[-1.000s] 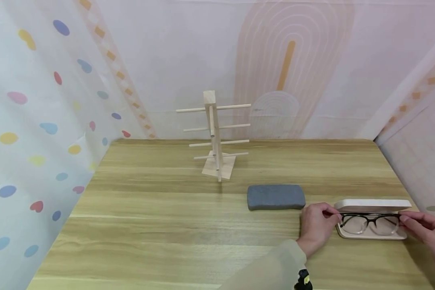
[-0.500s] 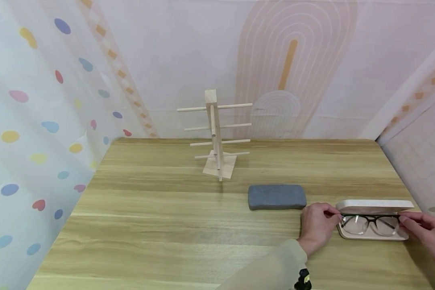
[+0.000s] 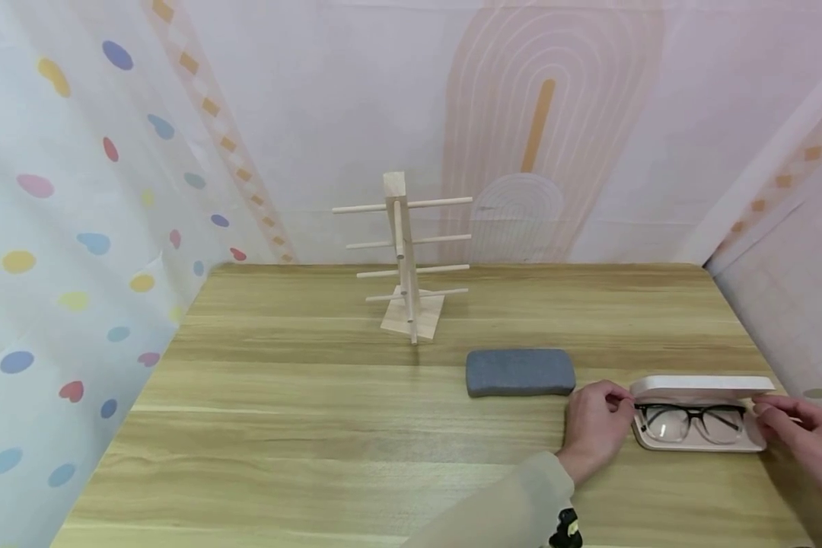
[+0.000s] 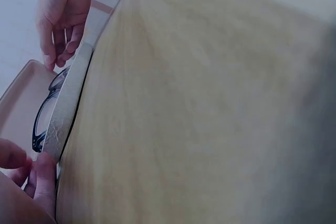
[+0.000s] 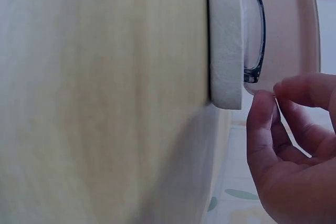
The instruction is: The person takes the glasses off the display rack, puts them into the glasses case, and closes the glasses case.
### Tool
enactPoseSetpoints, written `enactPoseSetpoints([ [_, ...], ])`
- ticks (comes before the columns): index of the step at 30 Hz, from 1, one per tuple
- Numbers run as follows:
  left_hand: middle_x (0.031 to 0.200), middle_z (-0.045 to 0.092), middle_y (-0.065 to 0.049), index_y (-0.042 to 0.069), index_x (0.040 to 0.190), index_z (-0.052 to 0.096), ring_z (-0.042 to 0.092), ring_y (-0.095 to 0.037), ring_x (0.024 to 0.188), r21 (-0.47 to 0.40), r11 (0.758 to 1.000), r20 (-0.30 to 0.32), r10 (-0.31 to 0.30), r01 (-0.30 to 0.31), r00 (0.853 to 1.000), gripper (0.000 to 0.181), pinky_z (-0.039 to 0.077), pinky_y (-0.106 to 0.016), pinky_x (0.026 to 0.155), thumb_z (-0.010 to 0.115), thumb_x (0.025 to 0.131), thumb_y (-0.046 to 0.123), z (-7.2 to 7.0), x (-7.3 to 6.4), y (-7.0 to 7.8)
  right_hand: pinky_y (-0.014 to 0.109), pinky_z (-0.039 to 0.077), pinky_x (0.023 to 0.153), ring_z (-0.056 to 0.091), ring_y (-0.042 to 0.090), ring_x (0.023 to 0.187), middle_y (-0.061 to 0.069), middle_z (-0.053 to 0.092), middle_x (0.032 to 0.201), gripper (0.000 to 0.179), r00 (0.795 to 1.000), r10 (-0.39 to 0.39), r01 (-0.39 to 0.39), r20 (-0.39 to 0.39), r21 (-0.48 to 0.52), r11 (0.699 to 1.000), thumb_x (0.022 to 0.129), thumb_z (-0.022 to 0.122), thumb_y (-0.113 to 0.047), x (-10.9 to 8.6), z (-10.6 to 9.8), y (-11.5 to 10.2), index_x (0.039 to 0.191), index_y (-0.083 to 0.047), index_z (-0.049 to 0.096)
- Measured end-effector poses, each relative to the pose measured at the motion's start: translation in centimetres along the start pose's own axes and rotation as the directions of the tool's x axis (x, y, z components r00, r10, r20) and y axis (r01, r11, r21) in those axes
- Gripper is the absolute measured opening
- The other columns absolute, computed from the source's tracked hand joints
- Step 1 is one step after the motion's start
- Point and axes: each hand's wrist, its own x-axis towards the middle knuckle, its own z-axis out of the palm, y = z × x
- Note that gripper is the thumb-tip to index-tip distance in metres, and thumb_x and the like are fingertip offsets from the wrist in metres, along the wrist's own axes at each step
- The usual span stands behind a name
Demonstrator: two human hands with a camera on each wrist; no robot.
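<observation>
Black-framed glasses [image 3: 690, 422] with clear lower rims lie lenses-forward in an opened pale eyeglass case [image 3: 760, 441], whose lid [image 3: 702, 387] stands raised behind them. At the case's left end is my left hand [image 3: 592, 426], thumb and fingertips right at the frame's corner. The left wrist view shows its thumb [image 4: 45, 169] beside the case's front wall, just short of the glasses. My right hand [image 3: 804, 438] is at the other end, with a gap between it and the glasses. In the right wrist view its thumb and forefinger [image 5: 299, 87] come together near the case's corner, with nothing visible between them.
A closed grey-blue glasses case [image 3: 520, 373] lies just left of the left hand. Farther back stands a wooden peg rack [image 3: 411, 259] with several bare rods. Patterned curtains [image 3: 315, 114] hang behind and beside the wooden table [image 3: 281, 426].
Both hands held the glasses by their ends before. Now the glasses sit slightly lower in the case, and both hands have let go, the right showing a gap.
</observation>
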Motion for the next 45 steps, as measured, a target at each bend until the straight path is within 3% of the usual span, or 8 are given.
enactPoseSetpoints([
  [5, 0.076, 0.061, 0.017, 0.017, 0.091, 0.073, 0.053, 0.007, 0.070, -0.049, 0.999, -0.048, -0.017, 0.015, 0.999, 0.007, 0.044, -0.009, 0.066, 0.070, 0.095, 0.013, 0.0, -0.3, 0.0, 0.006, 0.051, 0.062, 0.067, -0.006, 0.070, -0.016, 0.073, 0.081, 0.056, 0.998, -0.063, 0.063, -0.010, 0.298, 0.952, 0.100, 0.043, 0.013, -0.3, 0.3, -0.2, 0.089, -0.029, 0.077],
  [13, 0.092, 0.059, 0.017, 0.014, 0.112, 0.070, 0.055, 0.004, 0.084, -0.137, 0.989, -0.086, -0.061, 0.049, 0.994, 0.021, 0.049, -0.018, 0.077, 0.068, 0.097, 0.029, 0.2, -1.0, 0.9, 0.007, 0.052, 0.063, 0.068, -0.005, 0.072, -0.014, 0.072, 0.081, 0.042, 0.995, -0.065, 0.086, -0.071, 0.363, 0.928, 0.106, 0.042, 0.004, -0.3, 0.6, -1.1, 0.096, -0.026, 0.070],
  [19, 0.102, 0.056, 0.017, 0.021, 0.130, 0.068, 0.052, 0.001, 0.089, -0.133, 0.985, 0.020, -0.106, 0.108, 0.994, 0.043, 0.047, -0.021, 0.083, 0.059, 0.096, 0.045, 0.2, -1.0, 1.9, 0.008, 0.052, 0.066, 0.064, -0.011, 0.082, -0.025, 0.069, 0.092, 0.040, 0.994, -0.031, 0.017, 0.103, 0.134, 0.991, 0.114, 0.035, -0.015, 0.7, -0.1, -1.2, 0.111, -0.041, 0.066],
  [22, 0.102, 0.058, 0.016, 0.024, 0.132, 0.069, 0.051, 0.000, 0.088, -0.092, 0.991, 0.038, -0.093, 0.096, 0.995, 0.045, 0.045, -0.021, 0.082, 0.057, 0.095, 0.048, 0.0, -0.8, 2.1, 0.009, 0.053, 0.067, 0.060, -0.014, 0.084, -0.032, 0.063, 0.093, 0.036, 0.982, 0.059, -0.046, 0.181, -0.075, 0.996, 0.115, 0.029, -0.023, 1.4, -0.4, -1.4, 0.135, -0.015, 0.059],
  [26, 0.096, 0.059, 0.016, 0.027, 0.128, 0.072, 0.053, 0.000, 0.087, -0.056, 0.995, 0.051, -0.074, 0.077, 0.996, 0.041, 0.044, -0.020, 0.079, 0.057, 0.098, 0.050, 0.0, -0.5, 2.2, 0.009, 0.053, 0.069, 0.058, -0.017, 0.087, -0.033, 0.062, 0.095, 0.067, 0.965, 0.125, -0.085, 0.232, -0.175, 0.981, 0.115, 0.026, -0.029, 1.9, -0.4, -1.2, 0.148, 0.028, 0.013],
  [31, 0.089, 0.057, 0.018, 0.029, 0.120, 0.075, 0.051, 0.000, 0.083, -0.034, 0.997, 0.056, -0.072, 0.074, 0.996, 0.035, 0.041, -0.020, 0.074, 0.061, 0.098, 0.051, 0.1, -0.2, 2.2, 0.008, 0.053, 0.070, 0.060, -0.016, 0.086, -0.031, 0.065, 0.095, 0.070, 0.967, 0.133, -0.108, 0.219, -0.122, 0.987, 0.115, 0.031, -0.029, 1.8, -0.3, -1.0, 0.150, 0.026, 0.006],
  [38, 0.081, 0.056, 0.019, 0.031, 0.108, 0.076, 0.050, -0.001, 0.076, -0.033, 0.996, 0.010, -0.084, 0.084, 0.996, 0.025, 0.039, -0.020, 0.068, 0.066, 0.097, 0.051, 0.5, -0.1, 2.2, 0.011, 0.055, 0.070, 0.058, -0.016, 0.087, 0.023, 0.066, 0.115, 0.074, 0.961, 0.155, -0.103, 0.227, -0.225, 0.969, 0.115, 0.028, -0.031, 2.2, -0.4, -1.4, 0.145, 0.031, 0.003],
  [45, 0.071, 0.052, 0.017, 0.031, 0.099, 0.076, 0.047, -0.001, 0.065, -0.034, 0.995, -0.023, -0.095, 0.095, 0.995, 0.016, 0.036, -0.020, 0.061, 0.070, 0.095, 0.045, 0.6, 0.2, 2.2, 0.012, 0.055, 0.072, 0.062, -0.012, 0.089, -0.030, 0.064, 0.098, 0.027, 0.956, 0.144, -0.127, 0.255, -0.081, 0.989, 0.114, 0.039, -0.027, 2.3, -0.4, -0.8, 0.134, -0.010, 0.046],
])
